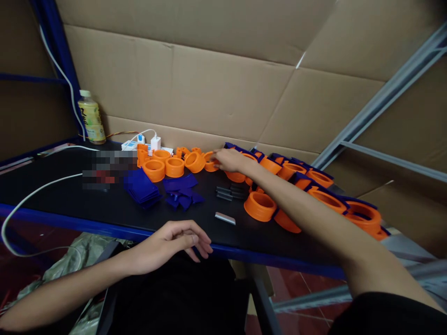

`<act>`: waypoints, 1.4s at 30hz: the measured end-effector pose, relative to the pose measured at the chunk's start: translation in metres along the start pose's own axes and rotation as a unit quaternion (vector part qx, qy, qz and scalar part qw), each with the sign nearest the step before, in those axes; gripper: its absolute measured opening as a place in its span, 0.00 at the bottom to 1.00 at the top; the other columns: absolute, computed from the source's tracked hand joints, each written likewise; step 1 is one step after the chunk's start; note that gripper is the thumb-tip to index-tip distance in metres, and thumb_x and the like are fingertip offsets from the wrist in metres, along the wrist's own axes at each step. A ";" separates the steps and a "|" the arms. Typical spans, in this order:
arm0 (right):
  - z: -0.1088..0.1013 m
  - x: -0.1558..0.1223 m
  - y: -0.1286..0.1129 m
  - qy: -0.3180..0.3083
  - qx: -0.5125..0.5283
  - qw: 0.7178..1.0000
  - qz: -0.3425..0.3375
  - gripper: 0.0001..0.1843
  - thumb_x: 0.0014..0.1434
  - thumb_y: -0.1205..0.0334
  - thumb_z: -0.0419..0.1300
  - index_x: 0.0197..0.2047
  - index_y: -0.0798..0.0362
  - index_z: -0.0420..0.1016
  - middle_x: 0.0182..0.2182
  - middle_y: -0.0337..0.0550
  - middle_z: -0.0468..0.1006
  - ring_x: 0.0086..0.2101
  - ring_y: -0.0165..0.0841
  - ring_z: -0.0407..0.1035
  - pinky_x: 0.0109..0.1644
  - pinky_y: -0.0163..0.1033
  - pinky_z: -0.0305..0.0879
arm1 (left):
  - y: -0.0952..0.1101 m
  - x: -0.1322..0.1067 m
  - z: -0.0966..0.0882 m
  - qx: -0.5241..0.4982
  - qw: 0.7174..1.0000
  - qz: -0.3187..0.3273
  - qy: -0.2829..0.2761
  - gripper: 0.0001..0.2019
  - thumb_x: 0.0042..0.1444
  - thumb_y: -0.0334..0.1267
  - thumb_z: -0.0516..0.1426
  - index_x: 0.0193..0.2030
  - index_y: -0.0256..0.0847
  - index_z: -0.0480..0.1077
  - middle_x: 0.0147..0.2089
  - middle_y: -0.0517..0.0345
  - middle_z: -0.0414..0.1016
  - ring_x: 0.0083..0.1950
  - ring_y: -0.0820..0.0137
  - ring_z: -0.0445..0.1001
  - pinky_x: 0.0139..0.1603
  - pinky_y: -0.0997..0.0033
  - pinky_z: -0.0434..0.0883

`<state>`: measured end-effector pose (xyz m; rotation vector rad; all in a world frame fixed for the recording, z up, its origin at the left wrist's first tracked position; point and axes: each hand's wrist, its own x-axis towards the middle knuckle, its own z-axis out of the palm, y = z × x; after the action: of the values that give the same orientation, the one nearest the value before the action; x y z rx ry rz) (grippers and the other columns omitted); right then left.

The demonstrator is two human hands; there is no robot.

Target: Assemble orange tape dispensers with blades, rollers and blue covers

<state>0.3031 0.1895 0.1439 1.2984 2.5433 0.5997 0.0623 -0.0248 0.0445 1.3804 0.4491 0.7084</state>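
Note:
My right hand (230,160) reaches across to the back of the black-topped table, its fingers bent round the right edge of an orange plastic ring (209,164). Part of that ring is hidden by the fingertips. To its left stand several more orange rings (174,167). My left hand (181,239) hovers at the table's front edge, holding nothing, with its fingers loosely curved and apart. Between the hands lie a stack of blue sheets (141,188), small blue pieces (183,199), dark strips (225,192) and a small silvery bar (225,218).
Under and beyond my right forearm, orange rings with blue sheets (326,200) crowd the table's right side. A power strip (164,150) with a white charger and a yellow-labelled bottle (91,118) stand at the back. A white cable (31,190) loops over the front left edge.

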 end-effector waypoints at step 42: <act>0.007 -0.196 -0.109 0.130 0.271 0.953 0.028 0.21 0.67 0.57 0.57 0.62 0.40 0.73 0.59 0.41 0.76 0.55 0.41 0.72 0.58 0.50 0.72 | 0.006 0.006 -0.025 -0.143 0.977 0.011 0.157 0.36 0.58 0.68 0.51 0.34 0.31 0.79 0.20 0.48 0.77 0.22 0.64 0.78 0.23 0.71 0.73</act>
<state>0.3417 -0.0256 0.0911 1.5445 3.0335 0.0709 0.0487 -0.0018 0.0468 1.0072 0.5583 0.9758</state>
